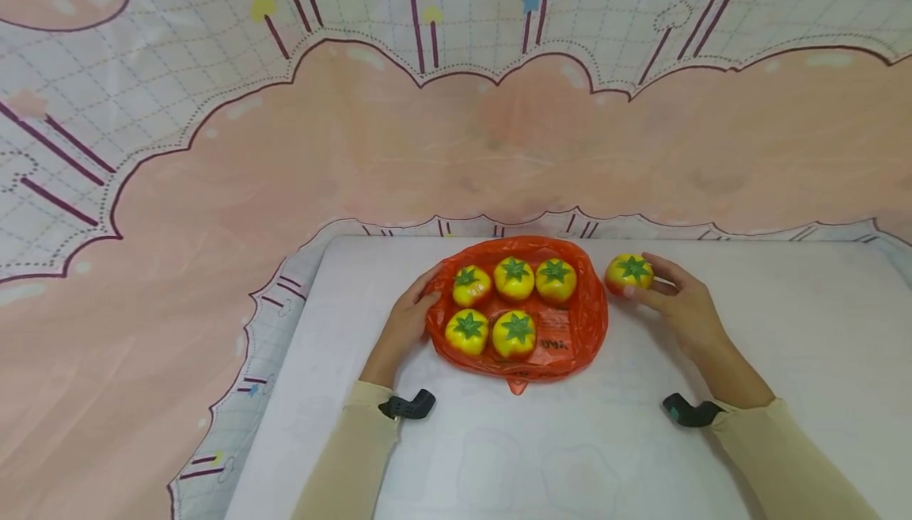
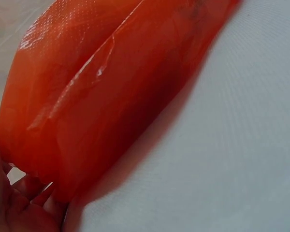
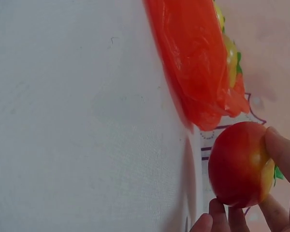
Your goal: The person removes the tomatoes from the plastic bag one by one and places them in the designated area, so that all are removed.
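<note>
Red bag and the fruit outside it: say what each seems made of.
Red bag: thin, glossy plastic film, judging by its creases and translucency. Fruit: possibly plastic or coated foam, smooth, softly shiny; its star-shaped green top looks artificial.

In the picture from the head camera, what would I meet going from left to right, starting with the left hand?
Left hand → red plastic bag with five yellow fruits in it → single yellow-and-red fruit just outside the bag → right hand, which holds that fruit.
</note>
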The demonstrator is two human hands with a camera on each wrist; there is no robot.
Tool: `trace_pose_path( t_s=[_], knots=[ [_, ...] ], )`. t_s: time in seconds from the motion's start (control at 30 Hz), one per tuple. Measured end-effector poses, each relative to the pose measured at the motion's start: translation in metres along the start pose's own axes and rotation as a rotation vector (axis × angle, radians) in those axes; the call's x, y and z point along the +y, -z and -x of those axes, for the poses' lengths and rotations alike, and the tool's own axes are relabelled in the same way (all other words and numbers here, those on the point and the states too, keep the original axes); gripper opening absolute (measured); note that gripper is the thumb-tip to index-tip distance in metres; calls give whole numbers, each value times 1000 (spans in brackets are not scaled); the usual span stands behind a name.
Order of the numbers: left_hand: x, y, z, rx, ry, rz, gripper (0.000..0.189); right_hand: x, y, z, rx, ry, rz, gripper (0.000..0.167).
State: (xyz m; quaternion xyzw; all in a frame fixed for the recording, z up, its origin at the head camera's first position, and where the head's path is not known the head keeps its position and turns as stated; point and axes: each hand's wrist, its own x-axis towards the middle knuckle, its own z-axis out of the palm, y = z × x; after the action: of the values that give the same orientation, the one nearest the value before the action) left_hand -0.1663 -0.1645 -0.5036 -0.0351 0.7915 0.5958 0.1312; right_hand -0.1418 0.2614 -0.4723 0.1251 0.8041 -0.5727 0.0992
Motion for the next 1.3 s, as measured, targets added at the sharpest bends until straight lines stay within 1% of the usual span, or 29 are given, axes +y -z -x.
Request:
trace_pose_path(
  t_s=[0.27, 0.43, 0.63, 0.8, 0.97, 1.13, 1.3],
  knots=[
    [0, -1, 0, 8, -3, 9, 44, 0, 3, -6, 6, -53, 7, 88],
    [2, -1, 0, -1, -1, 8, 44, -2, 4, -6, 5, -49, 22, 88],
    [3, 0, 1, 6, -1, 7, 44, -2, 1, -8, -9, -49, 14, 90],
    [1, 0, 0, -3, -12, 13, 45, 0, 3, -7, -10, -50, 13, 89],
    [0, 0, -1, -2, 0, 4, 45, 0, 4, -8, -22, -54, 8, 91],
    [-1, 0, -2, -1, 1, -2, 44, -1, 3, -9, -27, -55, 31, 93],
    [0, 1, -1, -6, 10, 7, 44, -3, 5, -9, -50, -54, 66, 94]
  ],
)
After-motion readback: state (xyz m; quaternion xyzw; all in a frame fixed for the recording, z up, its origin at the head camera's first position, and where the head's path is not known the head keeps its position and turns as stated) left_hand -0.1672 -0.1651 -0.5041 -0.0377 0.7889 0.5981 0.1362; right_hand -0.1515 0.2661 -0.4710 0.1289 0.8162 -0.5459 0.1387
